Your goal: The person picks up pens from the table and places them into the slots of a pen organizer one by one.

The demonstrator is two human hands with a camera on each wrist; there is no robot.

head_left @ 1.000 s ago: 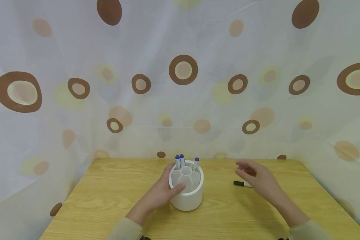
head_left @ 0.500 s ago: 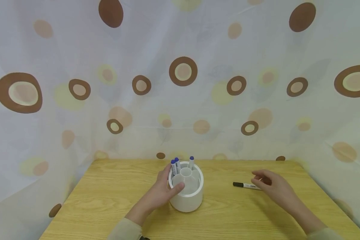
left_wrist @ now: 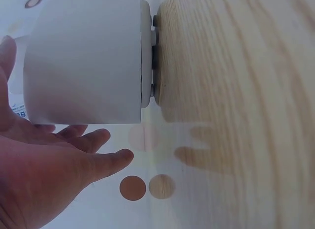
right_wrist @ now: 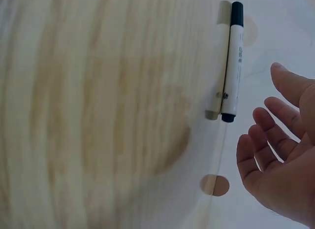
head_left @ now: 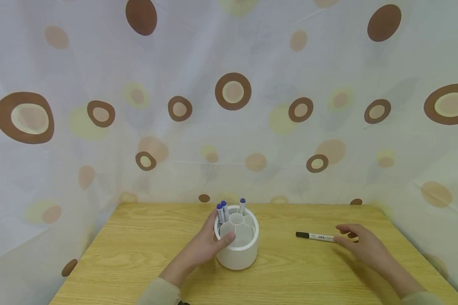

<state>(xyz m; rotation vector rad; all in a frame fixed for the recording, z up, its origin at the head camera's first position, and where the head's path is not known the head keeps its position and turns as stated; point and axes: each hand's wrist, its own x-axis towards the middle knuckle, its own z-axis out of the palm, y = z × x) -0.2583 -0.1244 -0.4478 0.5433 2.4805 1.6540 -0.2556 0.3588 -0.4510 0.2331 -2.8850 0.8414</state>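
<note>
A round white pen holder with inner compartments stands on the wooden table. My left hand holds its left side, thumb over the front rim and fingers along the outside. In the left wrist view, the fingers reach past the holder's smooth wall. Three blue-capped markers, among them one at the back, stand upright in the rear compartments. A white marker with a black cap lies on the table to the right. Beside its plain end is my right hand, empty, its fingers loosely bent.
The wooden table runs back to a patterned curtain, which also hangs along both sides. Small dark feet show under the holder's base in the left wrist view.
My right hand has moved right and toward me, uncovering more of the black-capped marker. The blue-capped markers have shifted left as the holder's inside turned; my left hand stays in place.
</note>
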